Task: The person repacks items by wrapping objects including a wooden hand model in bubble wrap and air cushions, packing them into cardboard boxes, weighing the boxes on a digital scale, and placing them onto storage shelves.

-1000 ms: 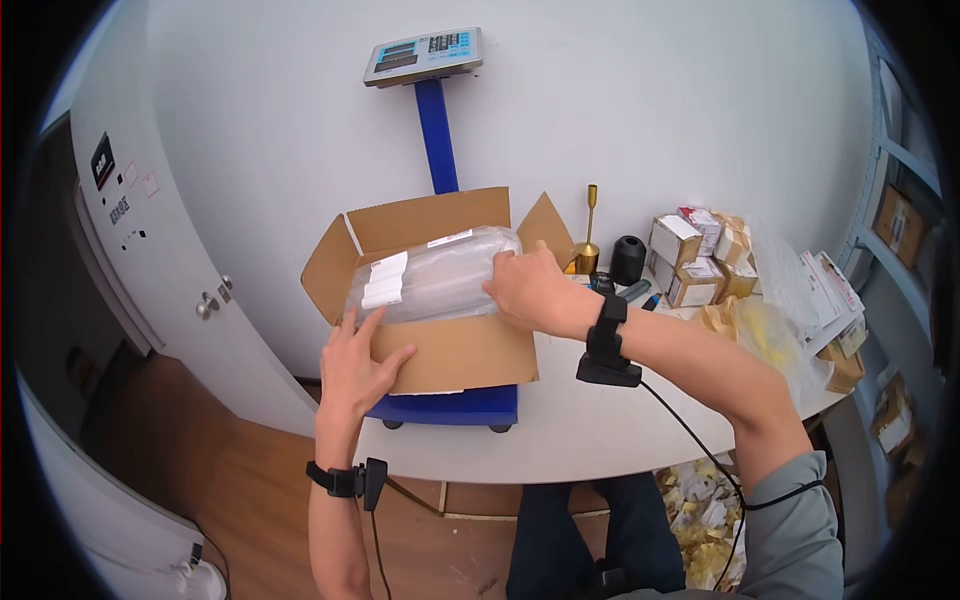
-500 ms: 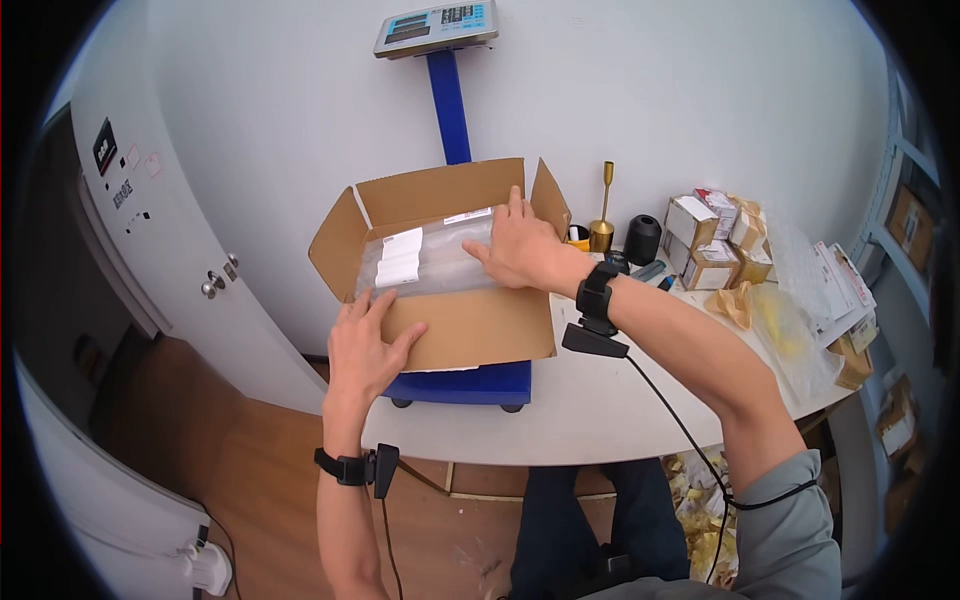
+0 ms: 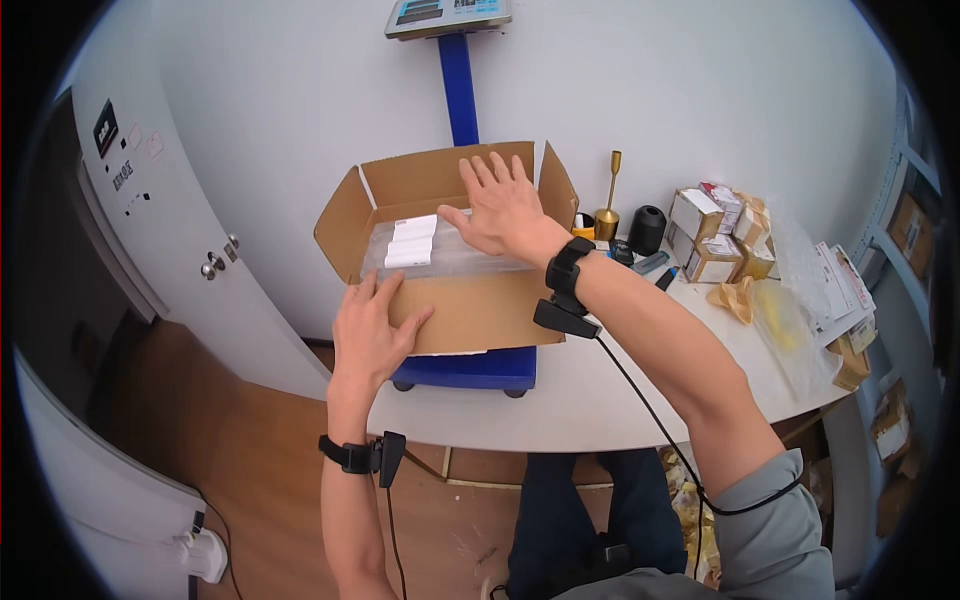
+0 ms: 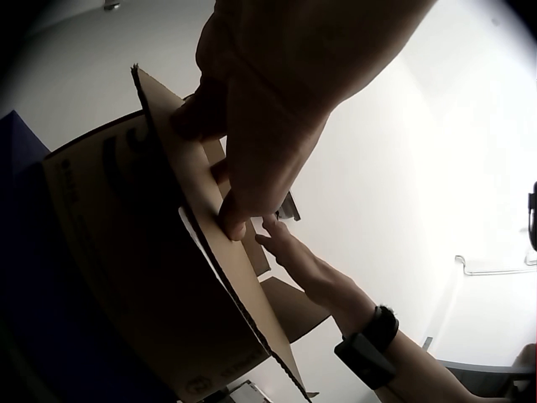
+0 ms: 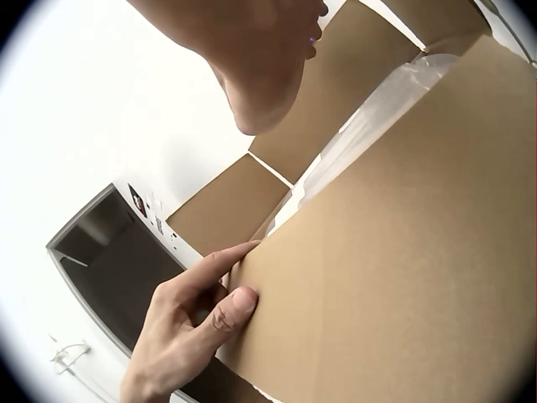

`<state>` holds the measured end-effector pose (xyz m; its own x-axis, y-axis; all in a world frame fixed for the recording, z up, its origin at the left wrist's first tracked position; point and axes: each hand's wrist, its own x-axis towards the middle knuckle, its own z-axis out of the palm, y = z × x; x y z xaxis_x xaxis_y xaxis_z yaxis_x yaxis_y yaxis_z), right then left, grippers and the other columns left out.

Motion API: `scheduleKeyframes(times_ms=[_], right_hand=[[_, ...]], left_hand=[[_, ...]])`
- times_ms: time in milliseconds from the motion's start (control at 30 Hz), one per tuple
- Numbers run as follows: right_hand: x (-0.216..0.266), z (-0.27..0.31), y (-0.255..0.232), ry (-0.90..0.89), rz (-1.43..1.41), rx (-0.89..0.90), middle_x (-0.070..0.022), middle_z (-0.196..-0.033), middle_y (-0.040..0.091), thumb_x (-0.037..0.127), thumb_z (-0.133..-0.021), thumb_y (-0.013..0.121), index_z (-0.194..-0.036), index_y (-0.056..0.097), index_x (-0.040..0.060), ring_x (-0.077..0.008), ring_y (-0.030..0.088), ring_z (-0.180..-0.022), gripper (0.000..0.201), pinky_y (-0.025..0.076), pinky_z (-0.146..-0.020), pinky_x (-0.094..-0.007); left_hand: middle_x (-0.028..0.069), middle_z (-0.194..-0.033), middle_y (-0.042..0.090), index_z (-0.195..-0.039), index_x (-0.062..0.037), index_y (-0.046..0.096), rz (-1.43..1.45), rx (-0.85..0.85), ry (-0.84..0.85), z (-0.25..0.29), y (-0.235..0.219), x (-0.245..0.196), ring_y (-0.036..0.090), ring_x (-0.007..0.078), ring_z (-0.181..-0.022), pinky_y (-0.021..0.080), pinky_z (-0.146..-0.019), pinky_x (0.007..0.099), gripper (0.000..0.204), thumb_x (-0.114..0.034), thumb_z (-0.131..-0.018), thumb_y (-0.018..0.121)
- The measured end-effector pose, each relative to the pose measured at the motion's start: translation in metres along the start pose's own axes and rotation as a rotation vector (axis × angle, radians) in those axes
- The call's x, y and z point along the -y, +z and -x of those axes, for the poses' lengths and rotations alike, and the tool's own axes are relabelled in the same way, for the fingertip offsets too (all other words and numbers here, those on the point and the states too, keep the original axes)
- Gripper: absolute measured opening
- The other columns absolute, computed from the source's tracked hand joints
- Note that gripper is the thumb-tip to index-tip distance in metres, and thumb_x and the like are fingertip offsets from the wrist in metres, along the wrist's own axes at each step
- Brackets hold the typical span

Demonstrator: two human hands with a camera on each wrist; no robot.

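An open cardboard box [image 3: 470, 315] stands on the blue scale [image 3: 460, 368]. Inside it lies a clear plastic package [image 3: 470, 262] with a white label [image 3: 411, 241]. My left hand [image 3: 368, 335] rests on the left end of the near flap, fingers extended; the right wrist view shows its thumb [image 5: 239, 304] against the flap [image 5: 369, 277]. Spread and straight, the fingers of my right hand [image 3: 505, 215] lie over the package and in front of the back flap [image 3: 420, 172]; whether they touch either is not clear.
Right of the box stand a gold candlestick [image 3: 607, 205], a black cylinder [image 3: 647, 230] and several small cartons [image 3: 710, 235]. Plastic wrap [image 3: 785, 330] lies near the table's right end. The scale's post [image 3: 457, 90] rises behind the box.
My right hand has moved from the package's right end leftward and toward the back flap, its fingers now spread. The left hand stays at the near flap. The head view has shifted.
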<state>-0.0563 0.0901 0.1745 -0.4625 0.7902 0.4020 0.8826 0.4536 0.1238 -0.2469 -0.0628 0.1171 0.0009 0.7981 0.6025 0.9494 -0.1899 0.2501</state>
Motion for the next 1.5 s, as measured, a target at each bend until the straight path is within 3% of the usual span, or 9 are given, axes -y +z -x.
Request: scheduleKeyframes(times_ms=[100, 467, 600, 667, 800, 967, 1067, 1267, 1500], right_hand=[[-0.005, 0.001, 0.031, 0.099, -0.296, 0.385, -0.0099, -0.172, 0.008, 0.069, -0.101, 0.024, -0.165, 0.011, 0.0076, -0.0288, 0.003, -0.159, 0.089, 0.004, -0.128, -0.0558], [-0.013, -0.003, 0.011, 0.041, -0.329, 0.457, -0.0137, -0.172, 0.009, 0.070, -0.101, 0.020, -0.164, 0.010, 0.0043, -0.0273, 0.002, -0.159, 0.091, 0.004, -0.128, -0.0547], [-0.035, 0.007, -0.017, -0.095, -0.034, -0.031, -0.0178, -0.169, 0.021, 0.057, -0.106, 0.029, -0.161, 0.022, -0.0003, -0.0301, 0.009, -0.159, 0.079, 0.006, -0.129, -0.0510], [-0.050, 0.024, -0.024, -0.131, 0.066, -0.206, -0.0193, -0.166, 0.027, 0.053, -0.106, 0.034, -0.158, 0.030, -0.0002, -0.0313, 0.016, -0.157, 0.074, 0.009, -0.128, -0.0508], [-0.050, 0.055, -0.023, -0.293, 0.107, 0.250, -0.0175, -0.167, 0.026, 0.051, -0.107, 0.027, -0.161, 0.028, 0.0074, -0.0291, 0.017, -0.157, 0.069, 0.013, -0.128, -0.0501], [-0.048, 0.056, -0.002, -0.161, -0.268, 0.471, -0.0157, -0.171, 0.012, 0.056, -0.107, 0.018, -0.164, 0.016, 0.0099, -0.0301, 0.008, -0.159, 0.074, 0.011, -0.129, -0.0487], [-0.044, 0.043, -0.032, -0.125, -0.231, 0.647, -0.0154, -0.171, 0.012, 0.057, -0.106, 0.019, -0.164, 0.017, 0.0106, -0.0302, 0.006, -0.159, 0.074, 0.008, -0.129, -0.0486], [0.002, -0.003, 0.011, -0.294, -0.098, 0.226, -0.0091, -0.172, 0.012, 0.051, -0.107, 0.019, -0.165, 0.019, 0.0154, -0.0296, 0.008, -0.159, 0.068, 0.005, -0.128, -0.0559], [-0.016, 0.000, 0.028, -0.149, -0.292, 0.372, -0.0103, -0.172, 0.011, 0.049, -0.107, 0.020, -0.164, 0.015, 0.0069, -0.0267, 0.006, -0.159, 0.071, 0.006, -0.129, -0.0513]], left_hand=[[0.0271, -0.134, 0.062, -0.128, -0.0041, 0.069, -0.040, -0.020, 0.020, -0.003, 0.000, 0.001, 0.060, 0.0423, -0.115, 0.049, -0.100, 0.0483, 0.060, -0.046, -0.086, 0.077], [0.0255, -0.143, 0.056, -0.133, -0.0028, 0.064, -0.008, 0.013, -0.012, 0.000, 0.001, -0.001, 0.054, 0.0431, -0.123, 0.047, -0.103, 0.0476, 0.059, -0.042, -0.089, 0.074], [0.0236, -0.149, 0.050, -0.137, -0.0041, 0.062, 0.091, -0.104, 0.052, -0.002, -0.023, 0.012, 0.049, 0.0418, -0.131, 0.044, -0.107, 0.0484, 0.055, -0.036, -0.093, 0.071], [0.0216, -0.160, 0.037, -0.145, -0.0064, 0.055, 0.002, -0.410, -0.019, -0.003, -0.040, 0.029, 0.039, 0.0404, -0.143, 0.036, -0.116, 0.0498, 0.056, -0.030, -0.096, 0.067], [0.0225, -0.165, 0.027, -0.155, -0.0093, 0.043, -0.005, -0.381, 0.024, -0.010, -0.042, 0.051, 0.026, 0.0420, -0.151, 0.029, -0.121, 0.0508, 0.067, -0.031, -0.096, 0.067], [0.0181, -0.171, 0.012, -0.162, -0.0077, 0.025, 0.427, -0.224, -0.183, -0.035, -0.032, 0.058, 0.009, 0.0380, -0.158, 0.013, -0.127, 0.0484, 0.075, -0.040, -0.102, 0.056], [0.0178, -0.171, 0.010, -0.162, -0.0046, 0.023, -0.062, -0.248, 0.065, -0.036, -0.038, 0.026, 0.009, 0.0343, -0.159, 0.010, -0.128, 0.0466, 0.076, -0.043, -0.103, 0.052], [0.0161, -0.171, 0.013, -0.163, -0.0039, 0.019, 0.178, 0.576, 0.047, -0.089, -0.006, -0.001, 0.010, 0.0283, -0.159, 0.010, -0.129, 0.0471, 0.075, -0.049, -0.105, 0.035], [0.0153, -0.171, 0.014, -0.163, -0.0041, 0.020, -0.109, 0.614, -0.107, -0.088, 0.031, 0.008, 0.012, 0.0273, -0.159, 0.012, -0.129, 0.0465, 0.073, -0.045, -0.103, 0.028]])
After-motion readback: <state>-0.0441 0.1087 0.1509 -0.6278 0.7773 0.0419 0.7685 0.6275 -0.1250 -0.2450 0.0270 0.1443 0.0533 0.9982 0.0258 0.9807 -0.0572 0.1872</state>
